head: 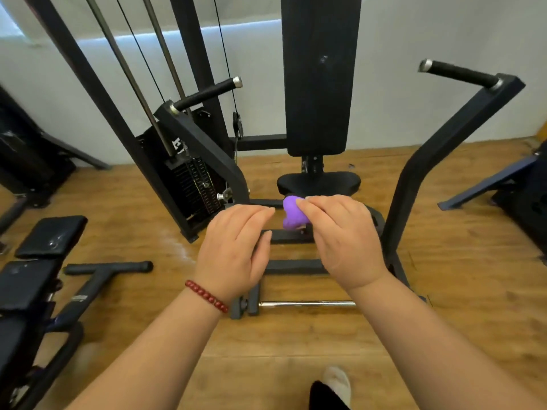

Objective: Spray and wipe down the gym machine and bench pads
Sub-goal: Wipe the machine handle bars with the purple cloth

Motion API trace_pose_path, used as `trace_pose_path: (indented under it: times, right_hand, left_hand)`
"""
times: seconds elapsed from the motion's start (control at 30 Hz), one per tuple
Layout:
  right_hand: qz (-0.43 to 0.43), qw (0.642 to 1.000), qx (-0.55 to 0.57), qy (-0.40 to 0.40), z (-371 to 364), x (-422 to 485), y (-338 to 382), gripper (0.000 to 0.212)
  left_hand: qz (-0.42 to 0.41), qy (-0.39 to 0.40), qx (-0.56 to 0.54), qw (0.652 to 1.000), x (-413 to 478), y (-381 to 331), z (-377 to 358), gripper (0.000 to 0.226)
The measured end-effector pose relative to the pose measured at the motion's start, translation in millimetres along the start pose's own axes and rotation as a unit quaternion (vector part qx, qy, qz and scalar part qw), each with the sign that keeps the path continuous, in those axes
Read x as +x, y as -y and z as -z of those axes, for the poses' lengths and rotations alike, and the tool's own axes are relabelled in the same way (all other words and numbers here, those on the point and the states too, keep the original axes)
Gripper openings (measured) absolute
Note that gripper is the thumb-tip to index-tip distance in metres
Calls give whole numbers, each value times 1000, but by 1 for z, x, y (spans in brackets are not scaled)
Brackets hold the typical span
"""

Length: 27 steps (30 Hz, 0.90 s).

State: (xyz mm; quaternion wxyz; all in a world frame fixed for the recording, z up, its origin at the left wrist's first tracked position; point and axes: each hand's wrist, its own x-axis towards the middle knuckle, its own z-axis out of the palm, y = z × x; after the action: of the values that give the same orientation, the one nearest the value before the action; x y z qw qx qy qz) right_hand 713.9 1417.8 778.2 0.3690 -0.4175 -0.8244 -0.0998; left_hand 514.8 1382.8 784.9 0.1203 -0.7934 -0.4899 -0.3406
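Ahead of both hands, centre frame: a bunched purple cloth (291, 213) is held in the air, pinched at its right edge by the right hand (343, 238). Right fingers (313, 204) are clamped together on the fabric; most of the wad sticks out to their left. Left hand (233, 247) is held palm down just beside the cloth, its fingers (254, 216) straight and close together, nothing gripped; a thin gap to the cloth is seen.

Key relation: the rounded black seat pad (319, 183) of the black steel gym machine (410, 184) lies beyond and below the cloth, almost straight ahead of the right fingers, wide axis left to right. The tall black back pad (321, 75) stands directly above it, long axis vertical. Both are lined up with the right hand, so that hand is judged nearer; a forward reach should be enough, no sideways shift.

Cloth is wadded, so no long axis can be read. Spreading it flat is probably needed before a wipe, likely the left hand's job.

Nothing to spray with is seen. Black bench pads (50, 236) lie well apart at far left, above the wooden floor (444, 291); whitish marks are seen on one, wet or scuffed cannot be told. Judged a later stop.
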Motion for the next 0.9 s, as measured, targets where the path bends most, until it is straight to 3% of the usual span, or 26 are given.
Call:
trace_pose_path:
  times: [0.37, 0.9]
  right_hand:
    - [58, 994, 87, 12, -101, 112, -69, 38]
    - [35, 999, 35, 11, -263, 290, -27, 41]
  left_hand:
    - [103, 3, 50, 993, 76, 83, -48, 34]
    - [125, 25, 47, 991, 145, 326, -45, 38]
